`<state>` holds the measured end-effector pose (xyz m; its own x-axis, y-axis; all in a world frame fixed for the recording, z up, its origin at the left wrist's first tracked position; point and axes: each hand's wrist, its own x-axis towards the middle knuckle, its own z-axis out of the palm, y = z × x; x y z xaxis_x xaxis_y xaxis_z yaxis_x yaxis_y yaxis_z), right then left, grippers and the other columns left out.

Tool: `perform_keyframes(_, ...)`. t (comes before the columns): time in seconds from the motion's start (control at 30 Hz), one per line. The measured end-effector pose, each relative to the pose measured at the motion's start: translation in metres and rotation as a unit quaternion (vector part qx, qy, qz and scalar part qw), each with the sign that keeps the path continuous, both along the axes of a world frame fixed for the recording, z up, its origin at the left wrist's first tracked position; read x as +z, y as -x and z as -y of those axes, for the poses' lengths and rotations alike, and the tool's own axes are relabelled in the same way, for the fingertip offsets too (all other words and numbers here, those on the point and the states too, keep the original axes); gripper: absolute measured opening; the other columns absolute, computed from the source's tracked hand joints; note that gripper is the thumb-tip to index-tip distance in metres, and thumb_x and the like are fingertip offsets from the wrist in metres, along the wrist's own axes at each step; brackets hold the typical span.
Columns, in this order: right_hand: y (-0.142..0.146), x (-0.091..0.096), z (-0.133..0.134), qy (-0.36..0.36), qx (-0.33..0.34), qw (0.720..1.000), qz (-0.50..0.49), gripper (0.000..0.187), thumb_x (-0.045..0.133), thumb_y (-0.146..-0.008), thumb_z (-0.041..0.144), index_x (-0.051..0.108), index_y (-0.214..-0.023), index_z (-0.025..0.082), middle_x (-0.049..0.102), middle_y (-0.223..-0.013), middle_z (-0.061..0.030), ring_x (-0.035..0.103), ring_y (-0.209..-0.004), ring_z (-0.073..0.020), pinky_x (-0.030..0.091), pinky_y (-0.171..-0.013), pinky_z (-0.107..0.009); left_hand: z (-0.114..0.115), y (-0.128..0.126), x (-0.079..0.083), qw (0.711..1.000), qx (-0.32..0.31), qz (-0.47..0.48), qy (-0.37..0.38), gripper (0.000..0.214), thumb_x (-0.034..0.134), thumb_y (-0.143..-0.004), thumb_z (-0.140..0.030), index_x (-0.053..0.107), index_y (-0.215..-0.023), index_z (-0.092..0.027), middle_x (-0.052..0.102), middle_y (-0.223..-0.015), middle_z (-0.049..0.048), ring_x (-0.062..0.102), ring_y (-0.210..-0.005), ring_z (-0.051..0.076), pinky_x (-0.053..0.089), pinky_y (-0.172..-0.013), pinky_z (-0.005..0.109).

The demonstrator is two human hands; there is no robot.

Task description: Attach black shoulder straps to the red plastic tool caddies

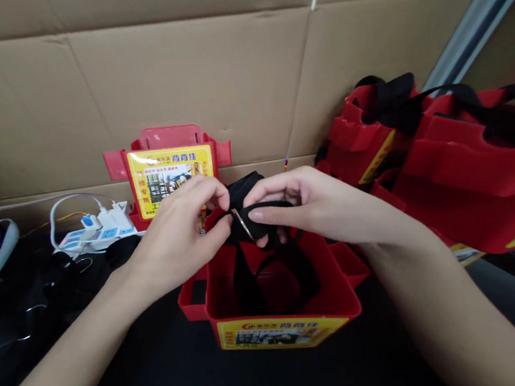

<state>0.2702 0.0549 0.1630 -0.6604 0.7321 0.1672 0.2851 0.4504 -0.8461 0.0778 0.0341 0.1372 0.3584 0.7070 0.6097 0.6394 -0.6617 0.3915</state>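
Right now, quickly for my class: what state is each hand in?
Left hand: closed, thumb and finger pinching strap beside the metal ring.
Right hand: closed, holding strap on the ring's other side.

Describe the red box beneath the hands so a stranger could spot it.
Start at the cardboard wall and look down to the black surface. A red box stands there, mid-view, its top open. Unlike the other red boxes, it has the left hand and right hand above, holding black strap.
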Motion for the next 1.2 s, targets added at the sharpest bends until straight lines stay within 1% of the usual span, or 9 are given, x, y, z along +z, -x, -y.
perform_keyframes(0.07,0.000,0.000,0.000,-0.009,-0.020,1.000,-0.011,0.007,0.056,-0.082,0.022,0.062,-0.082,0.019,0.067,-0.074,0.0027,0.060,-0.056,-0.0065,0.046,-0.050,-0.018,0.003,0.000,0.002,1.000,0.010,0.001,-0.006,0.005,0.058,-0.074,-0.013,0.056,-0.076,-0.017,0.059,-0.077,-0.0022,0.054,-0.071,0.011,0.042,-0.064,0.023)
perform_keyframes(0.17,-0.002,-0.001,-0.002,-0.015,-0.017,0.999,-0.030,0.006,0.056,-0.082,0.022,0.061,-0.083,0.019,0.067,-0.075,0.0024,0.061,-0.060,-0.0080,0.047,-0.052,-0.018,0.006,-0.001,0.002,0.997,-0.007,0.059,0.044,0.007,0.064,-0.075,-0.022,0.060,-0.079,-0.019,0.062,-0.077,-0.0031,0.055,-0.066,0.009,0.044,-0.058,0.019)
perform_keyframes(0.33,-0.002,-0.003,-0.007,-0.001,0.006,0.999,-0.035,0.005,0.057,-0.081,0.020,0.060,-0.084,0.018,0.065,-0.077,0.0019,0.061,-0.066,-0.0089,0.051,-0.055,-0.019,0.001,-0.004,-0.004,0.989,-0.023,0.139,0.035,0.013,0.070,-0.070,-0.018,0.063,-0.081,-0.019,0.066,-0.079,-0.0022,0.062,-0.074,0.010,0.049,-0.064,0.016)
perform_keyframes(0.53,0.001,-0.007,-0.010,0.013,0.015,0.999,-0.047,0.005,0.056,-0.081,0.019,0.057,-0.086,0.018,0.063,-0.078,0.0015,0.060,-0.067,-0.0087,0.051,-0.055,-0.018,0.000,-0.005,-0.005,0.986,0.002,0.162,0.030,0.006,0.070,-0.070,-0.018,0.066,-0.075,-0.019,0.069,-0.074,-0.0035,0.064,-0.067,0.008,0.049,-0.060,0.014)
perform_keyframes(0.67,0.003,-0.008,-0.009,0.016,0.018,0.999,-0.039,0.005,0.055,-0.082,0.020,0.056,-0.086,0.017,0.060,-0.075,0.0019,0.057,-0.066,-0.0079,0.051,-0.054,-0.018,0.001,-0.002,-0.003,0.992,-0.001,0.126,0.030,0.004,0.068,-0.073,-0.019,0.066,-0.076,-0.019,0.069,-0.075,-0.0038,0.062,-0.067,0.009,0.048,-0.059,0.015)
perform_keyframes(0.8,0.005,-0.009,-0.008,0.031,0.019,0.999,-0.023,0.007,0.054,-0.082,0.022,0.056,-0.087,0.017,0.058,-0.077,0.0015,0.056,-0.067,-0.0072,0.051,-0.056,-0.017,0.000,0.000,-0.002,0.999,0.012,0.036,0.027,0.002,0.061,-0.078,-0.019,0.062,-0.079,-0.019,0.067,-0.076,-0.0031,0.059,-0.067,0.011,0.044,-0.059,0.021)
perform_keyframes(1.0,0.006,-0.008,-0.007,0.012,-0.019,1.000,0.004,0.009,0.053,-0.082,0.024,0.055,-0.086,0.016,0.058,-0.074,0.0020,0.054,-0.058,-0.0062,0.050,-0.052,-0.018,-0.006,0.000,-0.008,0.999,0.029,-0.017,0.007,0.004,0.054,-0.083,-0.020,0.058,-0.083,-0.019,0.062,-0.081,-0.0015,0.056,-0.076,0.013,0.041,-0.067,0.026)
perform_keyframes(1.07,0.006,-0.008,-0.008,-0.005,-0.027,1.000,0.016,0.010,0.054,-0.082,0.026,0.056,-0.085,0.017,0.058,-0.073,0.0023,0.054,-0.058,-0.0067,0.048,-0.053,-0.019,-0.007,-0.001,-0.011,0.999,0.038,-0.030,-0.002,0.005,0.053,-0.084,-0.020,0.057,-0.084,-0.019,0.062,-0.083,-0.0006,0.056,-0.078,0.014,0.041,-0.067,0.027)
perform_keyframes(1.2,0.006,-0.010,-0.008,-0.079,-0.033,0.995,0.060,0.013,0.058,-0.078,0.027,0.057,-0.086,0.018,0.061,-0.077,0.0025,0.056,-0.063,-0.0078,0.045,-0.061,-0.021,-0.008,-0.004,-0.014,0.997,0.051,-0.050,0.003,0.007,0.049,-0.085,-0.019,0.056,-0.088,-0.019,0.061,-0.086,0.0013,0.056,-0.080,0.016,0.041,-0.071,0.030)
